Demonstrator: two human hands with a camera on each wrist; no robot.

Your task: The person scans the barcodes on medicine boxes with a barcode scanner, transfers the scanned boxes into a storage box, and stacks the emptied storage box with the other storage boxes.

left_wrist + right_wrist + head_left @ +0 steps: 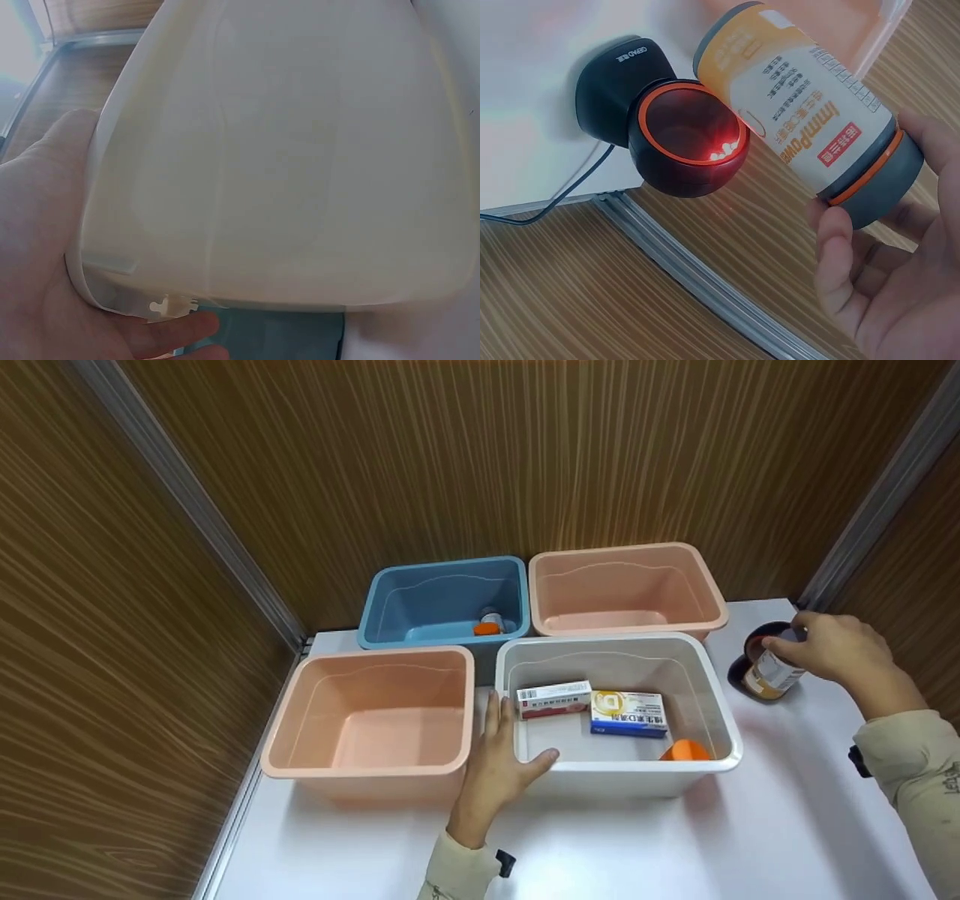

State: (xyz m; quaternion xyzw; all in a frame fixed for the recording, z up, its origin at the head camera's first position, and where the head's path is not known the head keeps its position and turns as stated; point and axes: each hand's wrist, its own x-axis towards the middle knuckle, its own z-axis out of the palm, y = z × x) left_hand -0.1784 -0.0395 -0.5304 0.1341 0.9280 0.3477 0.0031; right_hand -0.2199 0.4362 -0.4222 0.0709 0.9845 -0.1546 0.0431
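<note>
My right hand (829, 649) grips an orange-and-white bottle (795, 112) by its grey cap and holds it tilted in front of a black barcode scanner (682, 139), whose window glows red. The scanner (754, 649) stands at the table's far right. My left hand (499, 757) holds the near left corner of the white bin (720, 720), thumb over its rim and fingers along the outer wall. In the left wrist view the white bin (285, 150) fills the frame beside my palm (37, 247). Inside the bin lie a red-and-white box (553, 699), a blue-and-yellow box (628, 712) and an orange item (684, 750).
A pink bin (300, 720) stands left of the white one, a blue bin (390, 607) behind it holding a small orange-capped bottle (489, 622), and another pink bin (697, 585) at the back right. Wood-grain walls close in on three sides. White tabletop (675, 847) lies in front.
</note>
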